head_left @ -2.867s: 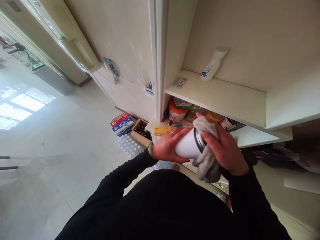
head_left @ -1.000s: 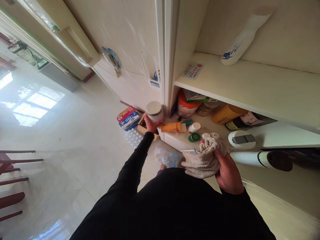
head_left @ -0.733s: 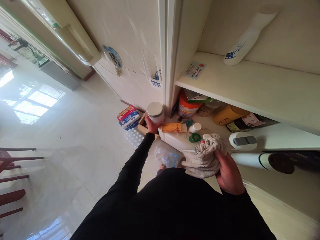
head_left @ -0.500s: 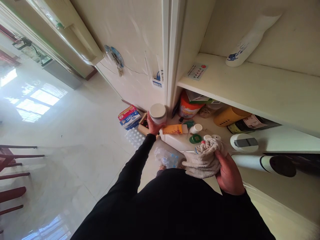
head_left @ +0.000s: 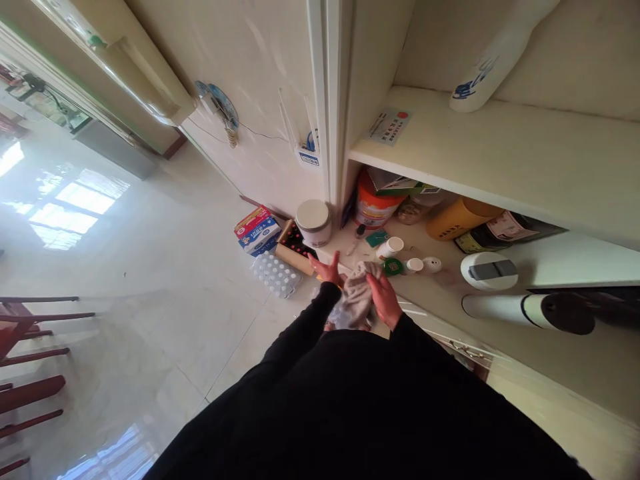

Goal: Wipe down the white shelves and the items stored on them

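My right hand [head_left: 385,297] is closed around a bunched beige-grey cloth [head_left: 357,293], smeared a little by motion. Just left of it, my left hand [head_left: 327,268] has its fingers spread and thumb up, close to the cloth. A sliver of orange shows beneath that hand; whether they touch is unclear. Beyond my left hand, a wide white-lidded jar [head_left: 313,230] stands upright at the shelf's left corner. Small white-capped bottles [head_left: 390,248] and a green lid [head_left: 393,267] sit to the right of my hands.
An orange-red tub [head_left: 375,207] and a yellow container [head_left: 463,219] stand deeper under the shelf board [head_left: 480,160]. On the floor at left are a box of dark red-capped vials [head_left: 295,240], blue and red cartons [head_left: 257,233] and a bubbled plastic tray [head_left: 277,275]. A white cylinder [head_left: 495,313] lies at right.
My left hand has let go of the jar and moved toward me. My right hand has brought the cloth leftward, beside it. The orange box has left its spot on the shelf surface.
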The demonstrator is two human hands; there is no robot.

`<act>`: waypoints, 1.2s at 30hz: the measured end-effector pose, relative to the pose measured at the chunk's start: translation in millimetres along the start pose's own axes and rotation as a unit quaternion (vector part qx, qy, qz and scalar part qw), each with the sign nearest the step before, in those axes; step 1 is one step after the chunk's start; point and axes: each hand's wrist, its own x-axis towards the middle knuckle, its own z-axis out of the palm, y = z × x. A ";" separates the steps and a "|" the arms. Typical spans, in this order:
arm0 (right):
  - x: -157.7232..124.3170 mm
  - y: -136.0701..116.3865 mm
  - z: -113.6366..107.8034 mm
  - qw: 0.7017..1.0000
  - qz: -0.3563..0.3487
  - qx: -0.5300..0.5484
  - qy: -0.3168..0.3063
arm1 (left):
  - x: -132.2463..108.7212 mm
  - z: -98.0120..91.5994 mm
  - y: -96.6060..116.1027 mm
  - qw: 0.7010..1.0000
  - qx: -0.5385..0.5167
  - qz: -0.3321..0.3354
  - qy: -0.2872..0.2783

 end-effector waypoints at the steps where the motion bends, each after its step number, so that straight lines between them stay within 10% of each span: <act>1: 8.8 7.4 8.2 1.000 0.001 -0.004 -0.004 | -6.9 11.4 -2.2 0.999 -0.005 -0.035 0.000; 6: 26.9 32.0 11.8 1.000 0.012 -0.027 -0.005 | -15.6 34.1 -1.5 0.987 -0.050 -0.152 -0.003; 14: -12.8 -0.3 -25.0 0.999 0.043 0.024 -0.015 | -56.8 -48.2 23.6 0.972 -0.123 -0.175 -0.102; 20: -36.0 -91.1 -30.7 0.993 -0.042 0.114 0.003 | -105.3 -68.3 104.0 0.886 -0.163 -0.030 -0.433; 26: -62.0 -158.4 -57.1 0.946 -0.301 -0.106 0.057 | -115.4 -41.3 201.0 0.796 -0.112 0.223 -0.551; 28: -68.2 -172.2 -75.2 0.927 -0.339 -0.108 0.118 | -96.0 -35.5 238.5 0.759 -0.067 0.353 -0.542; 31: -78.0 -185.9 -106.3 0.895 -0.352 -0.080 0.263 | -48.4 -29.1 292.3 0.774 0.003 0.517 -0.366; 36: -96.9 -179.0 -142.4 0.902 -0.299 -0.075 0.302 | 24.7 -13.3 337.6 0.755 0.172 0.600 -0.203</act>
